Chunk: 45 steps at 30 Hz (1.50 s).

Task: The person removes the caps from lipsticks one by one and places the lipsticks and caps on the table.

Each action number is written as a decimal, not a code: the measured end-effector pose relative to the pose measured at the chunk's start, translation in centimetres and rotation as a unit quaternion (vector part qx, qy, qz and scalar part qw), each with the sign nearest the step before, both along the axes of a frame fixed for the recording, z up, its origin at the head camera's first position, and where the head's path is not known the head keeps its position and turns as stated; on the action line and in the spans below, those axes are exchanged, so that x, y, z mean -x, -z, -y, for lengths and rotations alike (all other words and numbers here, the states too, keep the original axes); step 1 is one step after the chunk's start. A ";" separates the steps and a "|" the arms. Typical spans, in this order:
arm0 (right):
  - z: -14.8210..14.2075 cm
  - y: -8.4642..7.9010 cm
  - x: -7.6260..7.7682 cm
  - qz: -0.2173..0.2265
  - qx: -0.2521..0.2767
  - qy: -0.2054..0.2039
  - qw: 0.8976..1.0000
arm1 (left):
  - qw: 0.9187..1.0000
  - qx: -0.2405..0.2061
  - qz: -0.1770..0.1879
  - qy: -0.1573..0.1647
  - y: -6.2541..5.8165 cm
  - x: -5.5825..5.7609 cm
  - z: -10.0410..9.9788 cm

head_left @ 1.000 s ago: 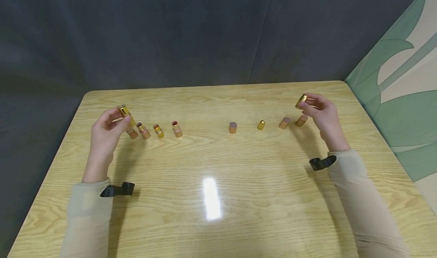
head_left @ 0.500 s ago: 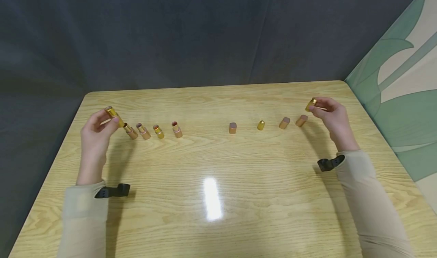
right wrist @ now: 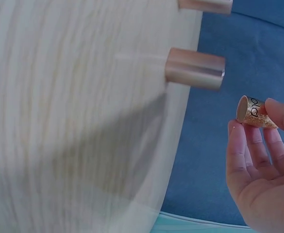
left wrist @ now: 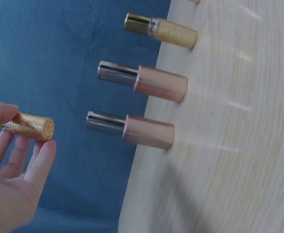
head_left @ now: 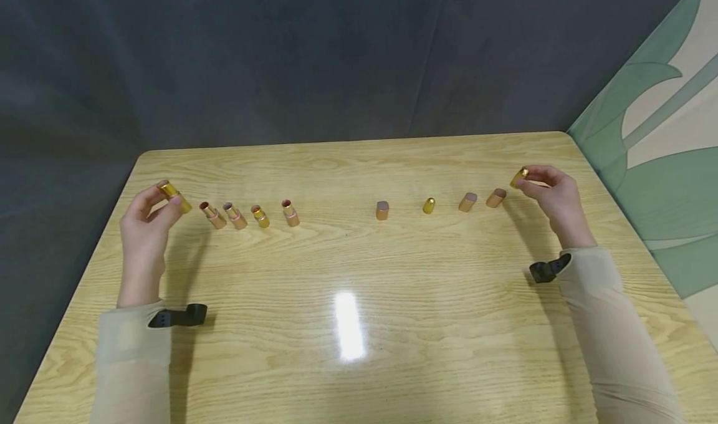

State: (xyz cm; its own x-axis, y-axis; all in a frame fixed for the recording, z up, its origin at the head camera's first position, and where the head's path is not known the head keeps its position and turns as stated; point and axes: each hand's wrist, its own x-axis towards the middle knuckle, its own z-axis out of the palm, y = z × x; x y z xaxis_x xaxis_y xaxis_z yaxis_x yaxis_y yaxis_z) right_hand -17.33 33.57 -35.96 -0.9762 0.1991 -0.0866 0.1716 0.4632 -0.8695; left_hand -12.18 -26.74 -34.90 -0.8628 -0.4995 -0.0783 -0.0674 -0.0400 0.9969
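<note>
My left hand (head_left: 147, 224) pinches a gold lipstick tube (left wrist: 32, 126) between thumb and fingers, above the table and left of the row of open tubes. Its textured base with a stamped round end shows in the left wrist view. At the far right, my right hand (head_left: 555, 202) pinches a gold lipstick cap (right wrist: 253, 112) by its sides; its open rim and dark lettering show in the right wrist view. Nearest my left hand stands a rose-gold lipstick tube (head_left: 212, 215). A rose-gold cap (head_left: 496, 198) stands closest to my right hand.
Along the wooden table (head_left: 269, 324) stand more uncapped tubes: one rose-gold (head_left: 235, 216), one gold (head_left: 260, 216), another rose-gold (head_left: 290, 213). To the right are a rose-gold cap (head_left: 382, 211), a gold cap (head_left: 429, 206) and another rose-gold cap (head_left: 468, 202). Dark cloth (head_left: 336, 56) hangs behind.
My left hand has moved left with the gold tube, away from the standing tubes. My right hand has shifted right and slightly nearer with the gold cap. The standing pieces stay put.
</note>
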 end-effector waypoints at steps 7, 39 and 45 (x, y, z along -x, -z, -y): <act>-0.7 0.5 0.3 -0.009 0.017 -0.010 1.000 | 0.999 -0.045 -0.013 -0.017 0.6 0.1 0.7; -1.8 2.6 1.0 0.032 -0.023 -0.046 0.998 | 0.998 -0.063 0.021 0.000 2.4 0.3 2.3; -2.1 2.9 1.1 0.034 -0.024 -0.053 0.998 | 0.998 -0.063 0.019 -0.003 2.6 0.4 2.5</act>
State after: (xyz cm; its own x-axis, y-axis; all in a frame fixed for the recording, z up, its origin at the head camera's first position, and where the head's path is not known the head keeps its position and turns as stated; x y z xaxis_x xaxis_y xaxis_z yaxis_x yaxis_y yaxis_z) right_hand -18.41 35.66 -38.88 -0.9841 0.1000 -0.1470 0.1777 0.5221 -0.8342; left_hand -12.57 -29.21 -37.55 -0.8554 -0.4881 -0.1736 -0.1050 -0.1648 0.9807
